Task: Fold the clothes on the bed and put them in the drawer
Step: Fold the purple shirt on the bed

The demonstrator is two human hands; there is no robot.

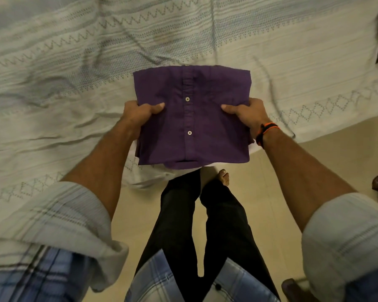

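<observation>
**A:** Where's the purple shirt point(192, 118)?

**B:** It's folded into a neat rectangle, button placket facing up with two white buttons showing, and it's held over the near edge of the bed point(52, 83). Its far half lies over the bedspread; its near edge reaches out past the bed's edge, above the floor point(271, 182). Whether the far part rests on the bedspread or is lifted off it, I can't tell.

**A:** And the hands?

**B:** Both are gripping it. The left hand point(140, 112) clasps the shirt's left edge, thumb pressed flat on top of the cloth and the fingers curled underneath out of sight. The right hand point(247, 114) does the same on the shirt's right edge, thumb on top, fingers tucked below.

**A:** Anything on the wrists?

**B:** An orange and black band point(264, 132) sits on the right wrist, just beside the shirt's right edge. Both forearms come out of rolled-up pale checked sleeves.

**A:** What else is near the shirt?

**B:** Below it, the person's black trousers point(223, 225) and a bare foot point(224, 177) on the beige floor. The bedspread is pale with zigzag and diamond bands, wrinkled to the shirt's left. A bit of white cloth peeks from under the shirt's near edge.
</observation>
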